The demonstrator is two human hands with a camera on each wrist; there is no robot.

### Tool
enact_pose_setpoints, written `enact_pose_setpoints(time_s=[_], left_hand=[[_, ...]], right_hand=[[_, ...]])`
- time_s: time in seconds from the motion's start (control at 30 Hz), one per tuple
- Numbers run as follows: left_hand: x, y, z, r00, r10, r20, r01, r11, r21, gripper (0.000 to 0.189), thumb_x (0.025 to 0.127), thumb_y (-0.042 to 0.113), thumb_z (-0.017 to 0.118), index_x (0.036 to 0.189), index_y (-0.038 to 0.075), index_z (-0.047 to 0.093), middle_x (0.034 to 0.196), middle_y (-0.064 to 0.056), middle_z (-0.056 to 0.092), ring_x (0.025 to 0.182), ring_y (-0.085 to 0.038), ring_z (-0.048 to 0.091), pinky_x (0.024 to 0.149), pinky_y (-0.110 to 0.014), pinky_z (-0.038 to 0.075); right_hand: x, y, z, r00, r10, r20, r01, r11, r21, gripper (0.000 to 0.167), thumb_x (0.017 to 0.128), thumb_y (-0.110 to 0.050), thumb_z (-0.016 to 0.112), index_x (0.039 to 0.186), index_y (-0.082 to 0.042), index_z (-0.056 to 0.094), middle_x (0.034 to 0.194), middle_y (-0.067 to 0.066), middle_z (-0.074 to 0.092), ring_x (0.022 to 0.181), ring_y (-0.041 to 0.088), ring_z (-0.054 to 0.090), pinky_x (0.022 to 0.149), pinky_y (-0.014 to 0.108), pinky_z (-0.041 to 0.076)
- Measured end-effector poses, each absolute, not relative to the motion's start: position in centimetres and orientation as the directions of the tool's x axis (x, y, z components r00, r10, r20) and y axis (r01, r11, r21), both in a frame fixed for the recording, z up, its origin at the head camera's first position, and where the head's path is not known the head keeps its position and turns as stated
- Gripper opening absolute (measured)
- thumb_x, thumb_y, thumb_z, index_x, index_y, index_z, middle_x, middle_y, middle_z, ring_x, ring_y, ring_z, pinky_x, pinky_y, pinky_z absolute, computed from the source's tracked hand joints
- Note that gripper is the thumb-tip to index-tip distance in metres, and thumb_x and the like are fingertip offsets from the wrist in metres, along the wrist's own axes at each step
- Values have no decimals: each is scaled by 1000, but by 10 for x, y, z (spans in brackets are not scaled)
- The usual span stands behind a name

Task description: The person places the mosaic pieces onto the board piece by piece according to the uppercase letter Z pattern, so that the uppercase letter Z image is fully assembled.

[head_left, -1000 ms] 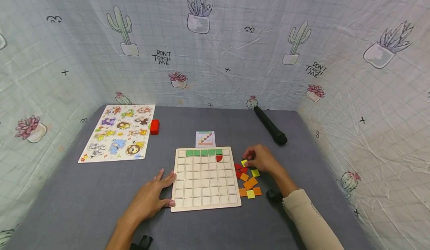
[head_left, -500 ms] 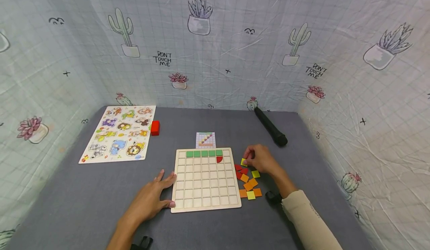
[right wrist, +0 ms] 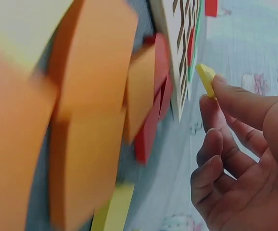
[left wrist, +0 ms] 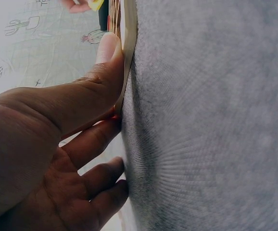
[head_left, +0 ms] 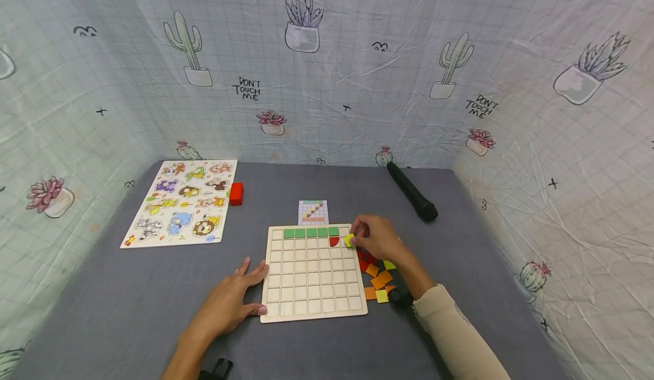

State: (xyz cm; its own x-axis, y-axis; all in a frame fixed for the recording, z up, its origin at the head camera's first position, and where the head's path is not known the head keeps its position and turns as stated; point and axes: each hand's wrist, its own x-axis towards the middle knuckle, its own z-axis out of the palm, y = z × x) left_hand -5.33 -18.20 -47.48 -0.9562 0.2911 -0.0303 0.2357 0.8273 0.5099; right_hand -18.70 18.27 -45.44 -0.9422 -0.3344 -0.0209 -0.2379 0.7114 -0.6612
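A light wooden grid board [head_left: 313,282] lies on the grey cloth, with a row of green square tiles [head_left: 311,233] along its far side and one red rounded tile [head_left: 334,242] below the row's right end. Between thumb and fingertips my right hand [head_left: 380,238] pinches a yellow tile [head_left: 349,240] over the board's upper right corner; the right wrist view shows this yellow tile [right wrist: 206,79] held up off the board. My left hand [head_left: 230,296] rests at the board's left edge, fingers spread, its thumb [left wrist: 111,57] touching the edge.
Loose orange tiles [head_left: 381,280], red tiles [head_left: 364,261] and yellow tiles [head_left: 382,296] lie right of the board, partly behind the right hand. A small pattern card [head_left: 313,212] sits beyond it. Farther off are an animal picture board [head_left: 181,204], a red block [head_left: 236,194] and a black microphone [head_left: 411,192].
My right hand has moved left from the loose tiles to the board's upper right corner, carrying the yellow tile. The left hand has stayed at the board's edge.
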Motion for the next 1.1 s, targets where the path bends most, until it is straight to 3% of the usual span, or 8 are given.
enact_pose_setpoints(time_s=[0.5, 1.1], left_hand=[[-55, -183, -478, -957, 291, -22, 239, 825, 513, 92, 74, 30, 95, 156, 13, 56, 163, -5, 51, 156, -45, 38, 109, -69, 45], [-55, -181, -478, -958, 283, -39, 223, 827, 515, 92, 74, 29, 95, 156, 13, 56, 164, -5, 50, 157, -44, 36, 109, -68, 47]], right_hand=[[-196, 134, -464, -948, -309, -78, -200, 767, -610, 18, 91, -26, 87, 89, -19, 70, 77, -1, 64, 66, 17, 58, 60, 30, 46], [-197, 119, -465, -945, -318, -75, -220, 789, -574, 18, 89, -28, 88, 89, -23, 71, 75, -4, 65, 66, 15, 59, 59, 31, 46]])
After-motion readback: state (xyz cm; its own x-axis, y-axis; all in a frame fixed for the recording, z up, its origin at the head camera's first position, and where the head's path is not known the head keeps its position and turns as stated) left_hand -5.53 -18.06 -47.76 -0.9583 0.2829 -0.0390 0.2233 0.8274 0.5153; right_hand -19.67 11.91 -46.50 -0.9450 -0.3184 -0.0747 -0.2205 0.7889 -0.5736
